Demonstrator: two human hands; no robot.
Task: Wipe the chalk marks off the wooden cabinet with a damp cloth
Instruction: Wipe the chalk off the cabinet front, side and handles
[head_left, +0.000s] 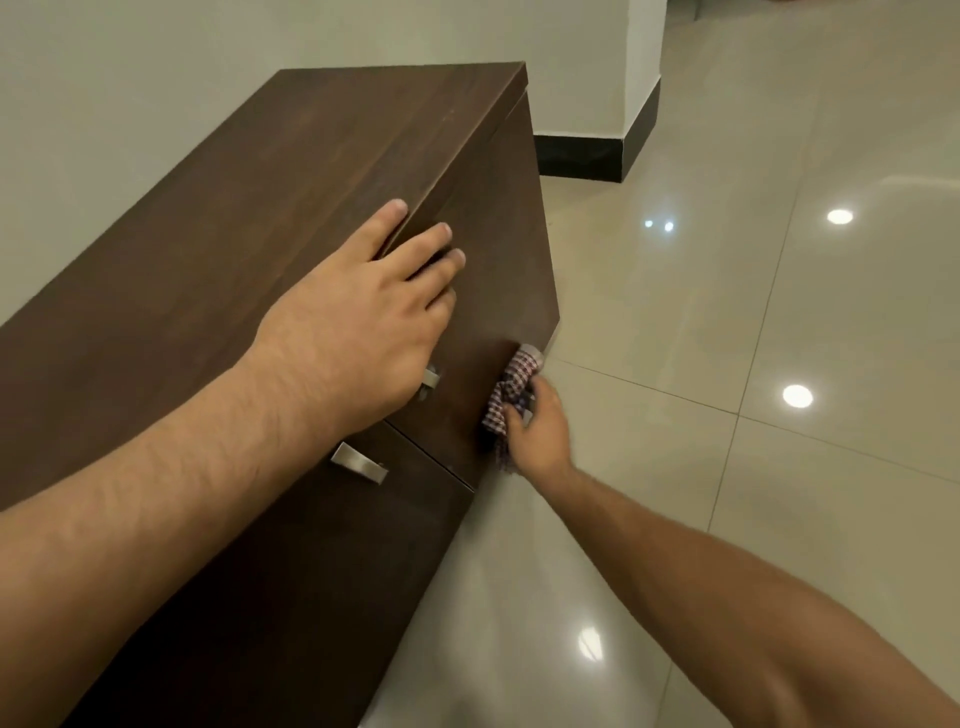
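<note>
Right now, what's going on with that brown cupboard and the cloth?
A person is leaning over a dark wooden cabinet and wiping it. The left hand rests flat on the top, right at the front edge. The right hand grips a bunched checked cloth and presses it against the lower part of a door, close to the tiled floor. No chalk marks show plainly from here.

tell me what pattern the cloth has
The cloth is checked, dark red and white, gripped by the right hand. It shows in the head view.
</note>
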